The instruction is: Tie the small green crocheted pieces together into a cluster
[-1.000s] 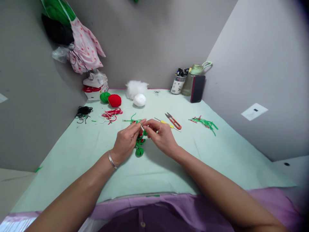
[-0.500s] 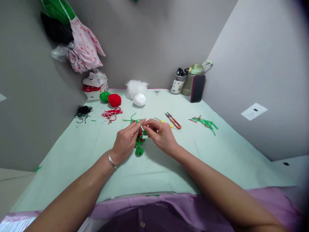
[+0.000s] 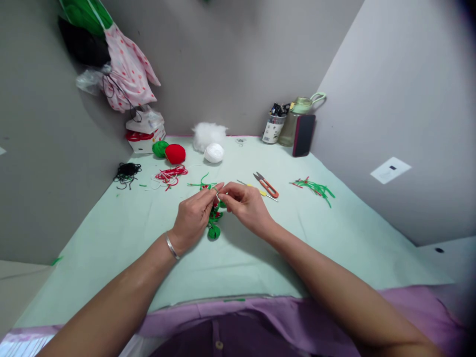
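Observation:
My left hand (image 3: 193, 218) is closed around a small green-and-red crocheted piece (image 3: 214, 216), much of it hidden beneath my fingers. A round green end (image 3: 213, 232) of the piece hangs out below, close to the table. From its far side, loose green yarn ends (image 3: 203, 182) stick out. My right hand (image 3: 247, 203) meets the left one at the fingertips, with thumb and index finger pinched together. Whatever lies in that pinch is too small to make out.
Orange-handled thread snips (image 3: 268, 186) and a yellow-gripped crochet hook (image 3: 256, 189) lie beyond my right hand. Green and red yarn scraps (image 3: 314, 187) are farther right. Red (image 3: 175, 153), green (image 3: 160, 148) and white yarn balls (image 3: 214, 153) sit at the back, near a phone (image 3: 304, 136).
The whole view has shifted very slightly. Both hands keep almost the same pose around the crocheted piece, with only a tiny movement at the fingertips.

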Demonstrator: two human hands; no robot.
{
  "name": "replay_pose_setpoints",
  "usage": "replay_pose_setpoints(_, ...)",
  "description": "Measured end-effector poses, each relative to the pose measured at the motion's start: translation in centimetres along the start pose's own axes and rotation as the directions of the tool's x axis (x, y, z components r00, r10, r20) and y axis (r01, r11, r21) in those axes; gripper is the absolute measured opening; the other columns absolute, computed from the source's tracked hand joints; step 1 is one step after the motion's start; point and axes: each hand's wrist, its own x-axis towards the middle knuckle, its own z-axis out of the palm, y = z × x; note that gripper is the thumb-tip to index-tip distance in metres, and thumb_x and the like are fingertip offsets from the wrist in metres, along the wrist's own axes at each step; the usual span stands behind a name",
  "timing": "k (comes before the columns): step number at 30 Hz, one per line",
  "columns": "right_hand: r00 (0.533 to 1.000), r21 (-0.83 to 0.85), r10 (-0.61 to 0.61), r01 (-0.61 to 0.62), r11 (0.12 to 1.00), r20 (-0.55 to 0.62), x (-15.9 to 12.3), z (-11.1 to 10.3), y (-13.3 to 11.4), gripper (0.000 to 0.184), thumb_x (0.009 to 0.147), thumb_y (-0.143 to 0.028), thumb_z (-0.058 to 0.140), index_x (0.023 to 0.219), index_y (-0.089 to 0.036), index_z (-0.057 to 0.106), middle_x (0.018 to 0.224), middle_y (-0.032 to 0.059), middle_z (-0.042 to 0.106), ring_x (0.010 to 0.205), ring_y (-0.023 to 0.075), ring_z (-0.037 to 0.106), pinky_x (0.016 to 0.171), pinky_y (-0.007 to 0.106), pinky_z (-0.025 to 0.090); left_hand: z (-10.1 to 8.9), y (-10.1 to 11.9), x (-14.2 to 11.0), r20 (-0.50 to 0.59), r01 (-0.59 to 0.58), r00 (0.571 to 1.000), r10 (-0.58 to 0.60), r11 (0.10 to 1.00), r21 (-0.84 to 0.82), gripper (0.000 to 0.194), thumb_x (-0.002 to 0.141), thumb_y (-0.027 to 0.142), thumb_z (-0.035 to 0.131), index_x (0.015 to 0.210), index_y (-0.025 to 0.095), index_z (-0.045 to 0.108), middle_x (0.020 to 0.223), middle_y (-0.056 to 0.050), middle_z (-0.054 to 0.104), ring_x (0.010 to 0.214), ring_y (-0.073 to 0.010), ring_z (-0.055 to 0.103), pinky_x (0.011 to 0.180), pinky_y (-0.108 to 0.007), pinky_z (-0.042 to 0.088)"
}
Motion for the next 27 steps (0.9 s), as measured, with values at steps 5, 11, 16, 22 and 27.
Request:
replay_pose_setpoints(5,0.998,0.079,0.04,-0.043,0.996,0.039,0.2,-0.1,-0.2,0.013,0.085,-0.02,0.058,0.077,-0.017,0.067,0.058,-0.0047,0.056,0.053,0.0088,0.046,0.056,0.022,0.035,0.1,-0.1,-0.2,0.02,-0.037,0.999,0.034,0.991,0.128,0.027,0.103,0.016,0.041,0.105,0.017,0.067,0.081,-0.002,0.066,0.073,-0.0146,0.06,0.067,-0.026,0.045)
replay_pose_setpoints(11,0.994,0.164,0.077,-0.089,0.982,0.078,0.5,-0.1,0.1,0.012,0.084,-0.02,0.057,0.08,-0.017,0.067,0.055,-0.006,0.051,0.05,0.0092,0.046,0.052,0.023,0.034,0.3,-0.4,-0.2,0.032,-0.1,0.995,0.094,0.954,0.284,0.024,0.102,0.014,0.042,0.099,0.016,0.067,0.08,-0.004,0.066,0.074,-0.0193,0.059,0.071,-0.031,0.044)
replay_pose_setpoints(16,0.992,0.196,0.085,-0.102,0.975,0.095,0.7,0.0,0.6,0.011,0.083,-0.022,0.058,0.076,-0.017,0.065,0.054,-0.006,0.052,0.048,0.0085,0.044,0.05,0.023,0.033,0.4,-0.7,-0.2,0.051,-0.136,0.991,0.127,0.952,0.274,0.024,0.1,0.01,0.043,0.099,0.016,0.066,0.081,-0.004,0.066,0.078,-0.0189,0.061,0.079,-0.032,0.044)
replay_pose_setpoints(22,0.992,0.167,0.098,-0.11,0.98,0.082,0.7,0.0,0.7,0.012,0.084,-0.021,0.057,0.076,-0.017,0.064,0.052,-0.0062,0.051,0.047,0.0086,0.042,0.051,0.023,0.032,0.4,-0.7,-0.2,0.068,-0.138,0.99,0.123,0.946,0.293,0.026,0.101,0.011,0.04,0.107,0.016,0.066,0.081,-0.004,0.068,0.077,-0.0187,0.061,0.085,-0.036,0.044)
replay_pose_setpoints(27,0.997,0.057,0.029,-0.033,0.998,0.068,0.4,0.1,0.8,0.014,0.087,-0.021,0.055,0.081,-0.017,0.067,0.056,-0.0053,0.054,0.052,0.0094,0.044,0.055,0.023,0.032,0.3,-0.5,-0.2,0.068,-0.13,0.991,0.116,0.949,0.288,0.031,0.103,0.014,0.036,0.109,0.016,0.066,0.079,-0.004,0.068,0.077,-0.019,0.062,0.088,-0.037,0.044)
